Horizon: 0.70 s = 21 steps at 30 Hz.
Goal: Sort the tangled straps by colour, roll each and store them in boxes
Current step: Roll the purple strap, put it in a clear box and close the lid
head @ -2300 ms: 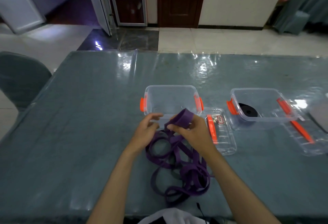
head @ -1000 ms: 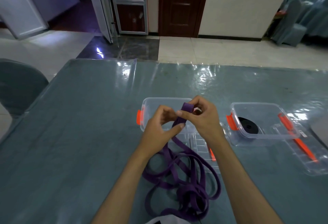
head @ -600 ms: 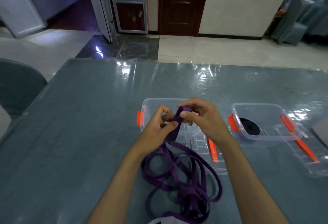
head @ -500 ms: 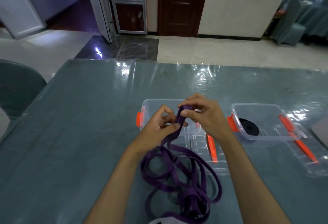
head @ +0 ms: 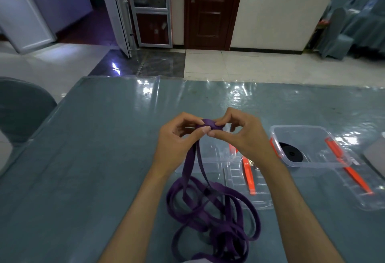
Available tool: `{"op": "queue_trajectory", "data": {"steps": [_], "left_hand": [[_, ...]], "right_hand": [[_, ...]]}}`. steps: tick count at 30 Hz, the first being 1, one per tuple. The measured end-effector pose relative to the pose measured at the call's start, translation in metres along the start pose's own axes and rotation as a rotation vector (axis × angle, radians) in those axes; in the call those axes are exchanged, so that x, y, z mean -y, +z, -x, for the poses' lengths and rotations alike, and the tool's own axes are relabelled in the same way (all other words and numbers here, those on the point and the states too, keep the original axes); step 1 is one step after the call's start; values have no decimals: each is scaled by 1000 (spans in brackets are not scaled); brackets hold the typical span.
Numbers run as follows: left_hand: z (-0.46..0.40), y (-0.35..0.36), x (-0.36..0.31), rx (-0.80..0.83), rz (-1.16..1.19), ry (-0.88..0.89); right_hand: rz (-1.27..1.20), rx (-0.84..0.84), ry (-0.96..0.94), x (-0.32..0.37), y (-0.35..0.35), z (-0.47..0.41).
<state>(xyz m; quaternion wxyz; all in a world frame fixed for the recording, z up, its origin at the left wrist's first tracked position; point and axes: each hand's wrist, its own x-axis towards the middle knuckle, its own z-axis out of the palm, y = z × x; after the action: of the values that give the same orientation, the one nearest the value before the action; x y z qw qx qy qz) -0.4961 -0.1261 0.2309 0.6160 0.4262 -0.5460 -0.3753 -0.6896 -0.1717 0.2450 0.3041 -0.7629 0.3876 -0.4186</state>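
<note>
- The table (head: 87,158), under a glossy grey-blue cover, spreads before you; two clear boxes stand past your hands, one empty box (head: 210,158) partly hidden behind them, the right-hand box (head: 308,148) holding a rolled black strap (head: 291,154).
- The purple strap (head: 210,212) lies in a loose heap of loops on the table near you, between your forearms; two runs of it rise straight from the heap to your fingers, so its long axis points away from you, up toward the empty box.
- Your left hand (head: 177,144) pinches the strap's top end between thumb and forefinger, the other fingers curled.
- Your right hand (head: 239,135) pinches the same small coil from the other side, fingertips meeting your left.
- The coil (head: 209,124) is barely begun and sits just above the empty box's near rim; by the look of it, both hands are equally near, and rolling must draw slack up from the heap below.
</note>
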Motion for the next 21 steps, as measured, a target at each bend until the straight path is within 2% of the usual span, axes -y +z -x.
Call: {"op": "queue_trajectory", "data": {"steps": [5,9,11,15,21], "left_hand": [[-3,-3,-17,5,33,60],[-8,-1,-34,-13,117,85],[-11,0,-41,-14,167,54],[-13,-1,-43,-26,156,1],[-5,4,-29,-74,177,-85]], "right_hand": [[-61,51,-22,21,-12,-9],[-262,21,12,34,-15,-14],[-374,-9,47,39,-14,-17],[-441,-75,93,46,-9,-16],[-530,-71,194,44,6,-4]]}}
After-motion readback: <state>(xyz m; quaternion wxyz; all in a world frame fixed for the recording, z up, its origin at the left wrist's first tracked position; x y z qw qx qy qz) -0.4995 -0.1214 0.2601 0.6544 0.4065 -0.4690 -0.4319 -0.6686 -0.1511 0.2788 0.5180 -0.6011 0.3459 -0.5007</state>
